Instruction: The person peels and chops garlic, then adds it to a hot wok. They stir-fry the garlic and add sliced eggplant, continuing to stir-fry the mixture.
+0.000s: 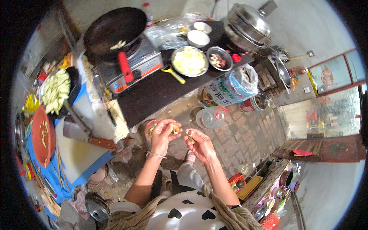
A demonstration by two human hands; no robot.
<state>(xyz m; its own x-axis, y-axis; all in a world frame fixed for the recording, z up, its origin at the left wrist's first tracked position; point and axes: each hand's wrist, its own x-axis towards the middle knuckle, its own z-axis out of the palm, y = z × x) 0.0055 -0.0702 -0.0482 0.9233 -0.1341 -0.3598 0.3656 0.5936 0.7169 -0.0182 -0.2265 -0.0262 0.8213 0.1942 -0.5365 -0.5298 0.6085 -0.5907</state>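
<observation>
My left hand [161, 136], with a bangle at the wrist, pinches a small orange-brown piece of food [175, 129]; its exact kind is hard to tell. A short gap to the right, my right hand [201, 143] grips a small brown-and-white piece [190, 136] between thumb and fingers. Both hands are raised in front of my body, above the floor. Partly behind my left hand is a pinkish container [149, 129] with pale scraps inside. Just beyond my right hand, a clear plastic jug with a red handle [211, 117] stands on the floor.
A dark counter [138, 100] holds a wok [115, 31] on a stove, a peeler [174, 74], a bowl of pale slices [189, 61] and a steamer pot [248, 26]. At left, a cleaver [83, 133] lies by a cutting board [80, 161], a red basin [43, 136] and sliced vegetables [57, 90].
</observation>
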